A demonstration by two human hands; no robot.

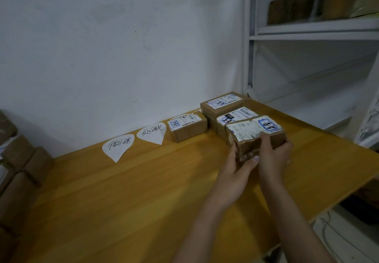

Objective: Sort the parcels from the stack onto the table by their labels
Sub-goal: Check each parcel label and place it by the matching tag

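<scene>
The parcel [255,134] in the hands was a small brown box with a white label on top, marked with blue and black handwriting. It sat on the yellow wooden surface [143,191] near its right side, just in front of 2 other labelled parcels [229,107]. The left hand [235,166] pressed the box's left front corner, its grip closed on the parcel with the thumb along the front face. The right hand [274,152] was closed on the box's right part, its fingers lying over the front edge. Left of this group stood 1 more parcel [187,126] by the wall. Next to it lay 2 white paper slips [135,139] with handwriting. At the far left edge, a stack of brown boxes [18,170] was visible. A white shelf rack [313,33] stood behind, at the right.
</scene>
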